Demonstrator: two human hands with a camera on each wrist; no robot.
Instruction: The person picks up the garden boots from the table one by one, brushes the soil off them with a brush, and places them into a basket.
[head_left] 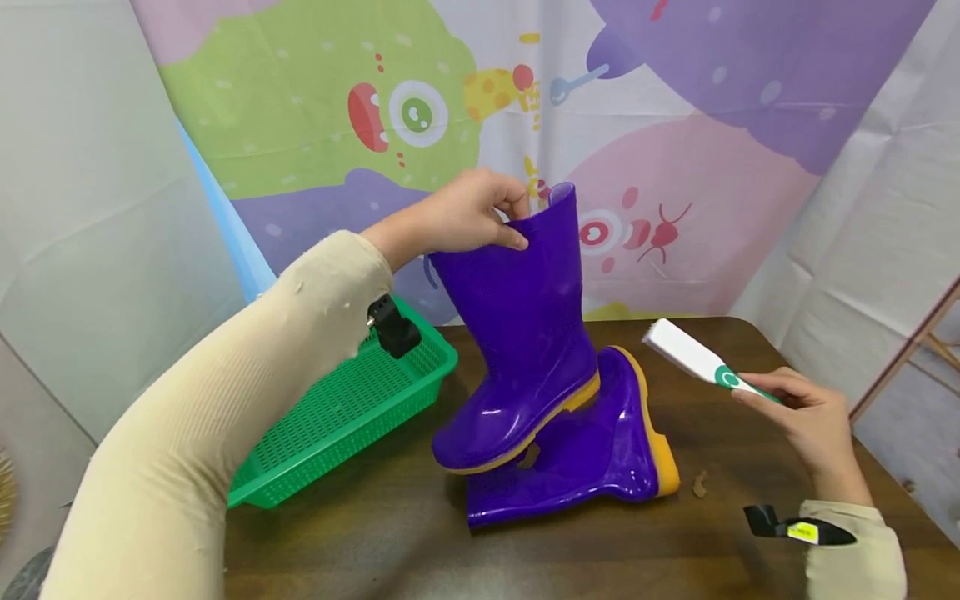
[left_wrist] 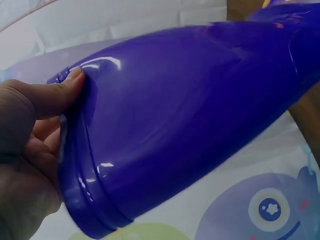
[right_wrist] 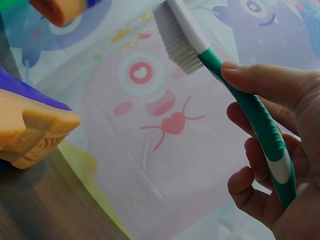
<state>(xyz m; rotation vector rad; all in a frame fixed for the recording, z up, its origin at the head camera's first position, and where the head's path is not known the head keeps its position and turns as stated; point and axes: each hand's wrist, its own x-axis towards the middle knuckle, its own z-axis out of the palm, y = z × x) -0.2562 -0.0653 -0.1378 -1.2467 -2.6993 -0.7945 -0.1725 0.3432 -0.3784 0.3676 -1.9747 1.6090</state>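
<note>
My left hand pinches the top rim of a purple rain boot, thumb outside and fingers inside the opening. That boot hangs tilted, toe toward the lower left, with a yellow sole. Below and partly behind it, a second purple boot lies on its side, its yellow sole facing right. In my right hand is a scrubbing brush with a white head and a green and white handle; its white bristles show in the right wrist view, apart from both boots. The left wrist view shows the boot shaft close up.
A green plastic basket stands at the left on the brown wooden table. A small brown clump lies right of the lying boot. Behind the table hangs a cartoon-printed cloth.
</note>
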